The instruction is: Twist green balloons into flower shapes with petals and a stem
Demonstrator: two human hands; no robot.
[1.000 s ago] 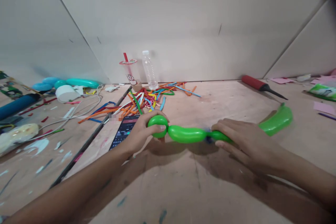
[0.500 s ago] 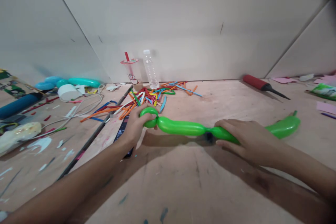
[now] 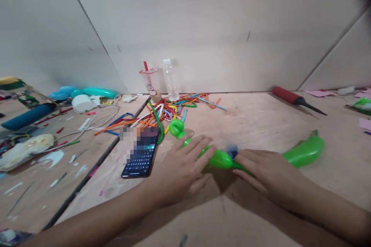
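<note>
A long green modelling balloon (image 3: 220,159) lies across the front of me, over the tabletop. Its left end is twisted into a small looped bubble; its right end is a wider, slightly curved length with a short tip. My left hand (image 3: 183,166) rests over the left segment, fingers laid across it and thumb below, partly covering it. Closed round the balloon just right of a narrow, pinched stretch is my right hand (image 3: 268,168). A dark blue blurred thing (image 3: 232,150) sits behind that narrow stretch; what it is I cannot make out.
A phone (image 3: 139,158) lies left of my left hand. Behind it are a pile of uninflated balloons (image 3: 171,112), a lidded cup (image 3: 150,85) and a clear bottle (image 3: 171,81). A red hand pump (image 3: 285,95) lies back right; a blue pump (image 3: 29,116) lies left.
My left hand has let go of the looped bubble and moved right along the balloon. The stretch by my right hand is thinner, and the balloon now slants down to the right.
</note>
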